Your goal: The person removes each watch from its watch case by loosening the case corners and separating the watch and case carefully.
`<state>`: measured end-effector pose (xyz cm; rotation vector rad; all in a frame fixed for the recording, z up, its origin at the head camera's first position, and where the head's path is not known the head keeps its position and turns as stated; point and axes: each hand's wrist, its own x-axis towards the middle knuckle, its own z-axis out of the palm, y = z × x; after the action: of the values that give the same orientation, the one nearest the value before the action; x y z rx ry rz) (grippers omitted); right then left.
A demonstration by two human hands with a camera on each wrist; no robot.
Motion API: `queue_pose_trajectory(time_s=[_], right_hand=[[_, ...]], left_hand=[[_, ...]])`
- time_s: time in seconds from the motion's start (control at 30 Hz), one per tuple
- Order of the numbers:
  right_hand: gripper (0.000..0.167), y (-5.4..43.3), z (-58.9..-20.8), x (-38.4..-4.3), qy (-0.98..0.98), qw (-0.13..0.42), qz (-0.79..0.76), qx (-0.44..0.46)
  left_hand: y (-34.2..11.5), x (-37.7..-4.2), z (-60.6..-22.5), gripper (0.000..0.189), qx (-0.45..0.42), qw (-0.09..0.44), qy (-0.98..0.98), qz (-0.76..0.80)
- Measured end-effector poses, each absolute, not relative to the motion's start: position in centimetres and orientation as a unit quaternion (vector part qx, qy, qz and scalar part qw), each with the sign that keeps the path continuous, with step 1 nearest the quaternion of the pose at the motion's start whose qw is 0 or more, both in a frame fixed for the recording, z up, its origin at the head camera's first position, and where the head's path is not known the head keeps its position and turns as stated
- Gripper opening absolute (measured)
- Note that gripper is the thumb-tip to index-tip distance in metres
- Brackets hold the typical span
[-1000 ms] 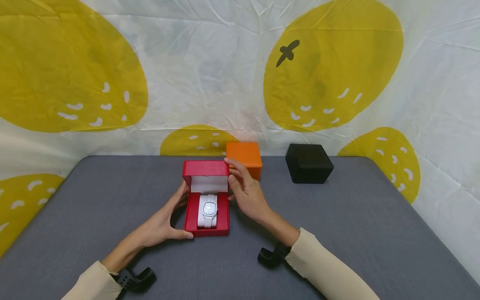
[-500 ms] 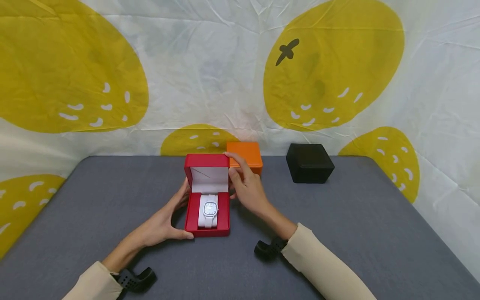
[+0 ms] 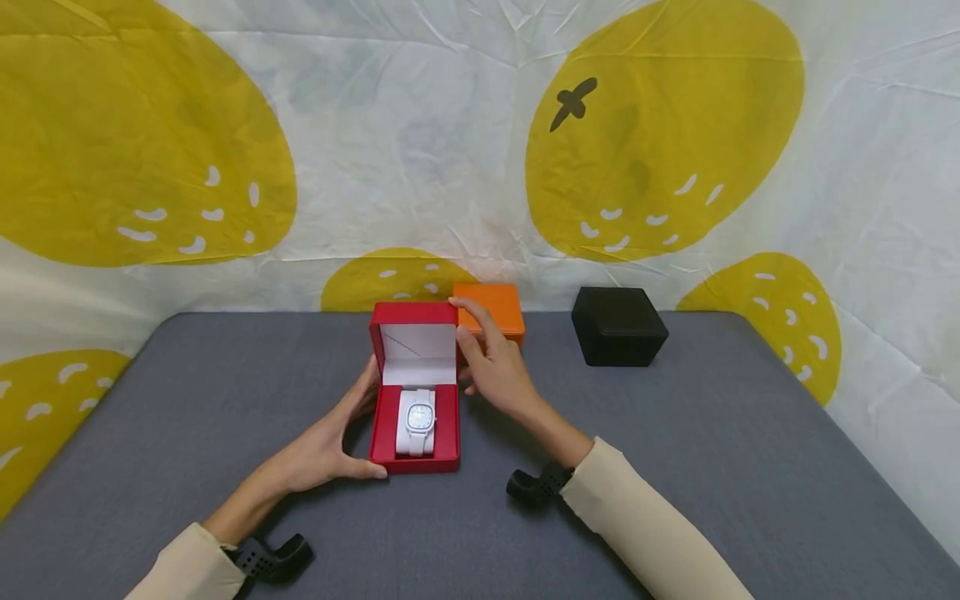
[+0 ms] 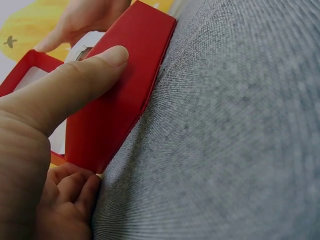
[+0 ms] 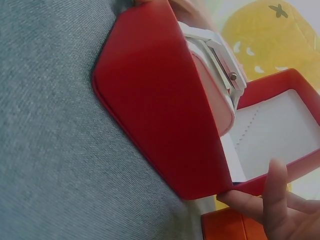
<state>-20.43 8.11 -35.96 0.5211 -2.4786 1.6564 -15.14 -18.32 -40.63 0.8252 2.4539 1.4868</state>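
A red watch box [image 3: 448,433] stands on the table with its lid [image 3: 415,313] raised, showing a white lining. Inside, a white watch [image 3: 420,419] is wrapped round a white cushion. My left hand [image 3: 324,454] grips the base from the left: its thumb lies on the front corner, its fingers reach along the side toward the back. In the left wrist view, that thumb presses the red front wall [image 4: 125,90]. At the right edge of the lid, my right hand [image 3: 498,373] holds on, index finger at the upper corner and thumb near the inner edge. Some fingertips are hidden behind the box.
An orange box [image 3: 491,307] stands right behind the watch box, close to my right hand. Farther right, a black box [image 3: 618,327] sits near the back edge of the grey table [image 3: 712,467]. A white curtain [image 3: 405,150] with yellow shapes hangs behind.
The lid has swung farther up and back, uncovering more of its white lining. My right hand moved slightly upward with it. The left hand and the box base stayed nearly still.
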Motion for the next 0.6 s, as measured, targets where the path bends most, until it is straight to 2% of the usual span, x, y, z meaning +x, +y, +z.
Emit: queue_pose_trajectory(time_s=[0.27,0.6], right_hand=[[0.05,8.3,-36.9,-20.1,-0.813,0.088,0.539,0.202],[0.048,9.3,-37.3,-19.4,-0.794,0.013,0.582,0.178]], left_hand=[[-18.4,-15.2,-40.6,0.127,0.273,0.08,0.82,0.496],[-18.8,-14.9,-40.4,0.125,0.275,0.083,0.83,0.478]])
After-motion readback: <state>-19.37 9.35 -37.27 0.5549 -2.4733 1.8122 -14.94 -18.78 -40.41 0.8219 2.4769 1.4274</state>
